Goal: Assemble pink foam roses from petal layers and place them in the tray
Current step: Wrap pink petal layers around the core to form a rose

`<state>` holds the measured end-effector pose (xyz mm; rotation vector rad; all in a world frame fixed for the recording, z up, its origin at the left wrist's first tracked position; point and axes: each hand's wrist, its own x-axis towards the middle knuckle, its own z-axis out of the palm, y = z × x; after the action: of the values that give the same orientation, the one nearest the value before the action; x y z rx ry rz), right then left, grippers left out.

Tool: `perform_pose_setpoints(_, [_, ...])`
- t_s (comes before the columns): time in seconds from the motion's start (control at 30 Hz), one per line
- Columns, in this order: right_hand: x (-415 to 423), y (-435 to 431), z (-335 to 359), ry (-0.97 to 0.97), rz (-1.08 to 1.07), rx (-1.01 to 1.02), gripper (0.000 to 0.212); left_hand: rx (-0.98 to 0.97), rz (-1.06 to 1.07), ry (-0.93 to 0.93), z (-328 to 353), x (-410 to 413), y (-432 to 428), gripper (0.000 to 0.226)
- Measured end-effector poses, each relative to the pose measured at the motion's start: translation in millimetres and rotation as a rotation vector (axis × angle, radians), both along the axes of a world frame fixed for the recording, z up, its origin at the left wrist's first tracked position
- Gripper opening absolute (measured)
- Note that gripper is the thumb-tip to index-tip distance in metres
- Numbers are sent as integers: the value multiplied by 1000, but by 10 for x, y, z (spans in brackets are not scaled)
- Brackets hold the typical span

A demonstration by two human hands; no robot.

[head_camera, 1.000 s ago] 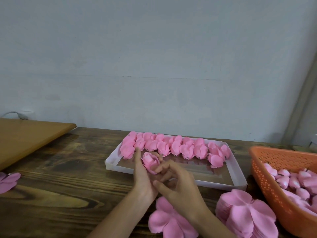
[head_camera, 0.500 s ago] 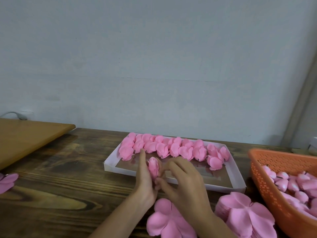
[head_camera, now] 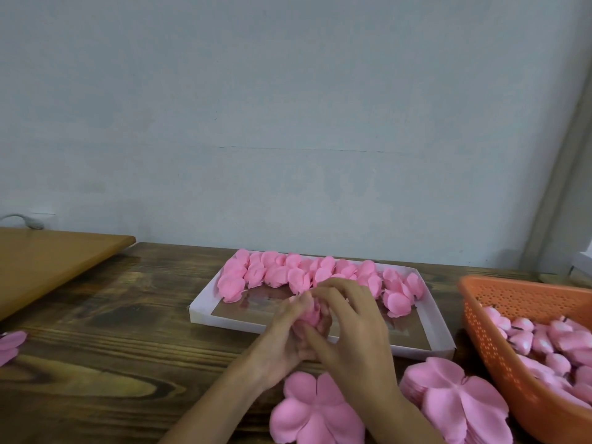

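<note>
Rose [head_camera: 309, 310] clasped in the curled grip of left hand [head_camera: 282, 341] and right hand [head_camera: 349, 331], at the near rim of the tray [head_camera: 224, 315], its bare floor directly beyond.

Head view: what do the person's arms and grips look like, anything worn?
Nothing worn that shows. The left grip and right grip are ungloved hands with no rings visible. The left forearm and right forearm are bare down to the frame edge: no sleeves, watch or bands in sight. No markings that I can make out.
</note>
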<state>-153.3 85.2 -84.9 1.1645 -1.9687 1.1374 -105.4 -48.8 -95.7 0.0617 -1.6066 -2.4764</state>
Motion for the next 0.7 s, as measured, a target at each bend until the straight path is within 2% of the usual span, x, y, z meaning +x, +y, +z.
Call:
perform_pose_setpoints(0.07, [5, 8, 24, 2, 37, -17, 28, -93, -137, 82, 27, 50, -102, 49])
perform_pose_setpoints(0.23, [-10, 16, 44, -94, 130, -38, 32, -307, -291, 155, 41, 135, -287, 47])
perform_pose_setpoints(0.37, [-66, 31, 32, -125, 150, -44, 36, -485, -123, 145, 22, 74, -221, 28])
perform_pose_setpoints(0.5, [-113, 44, 23, -93, 124, -23, 31, -512, 79, 156, -74, -21, -133, 26])
perform_pose_setpoints(0.6, [-138, 47, 14, -66, 127, -30, 26, -550, 154, 168, -109, -44, -99, 15])
perform_pose_setpoints(0.7, [-153, 43, 2, -39, 128, -55, 27, -585, 197, 179, -99, -46, -77, 15])
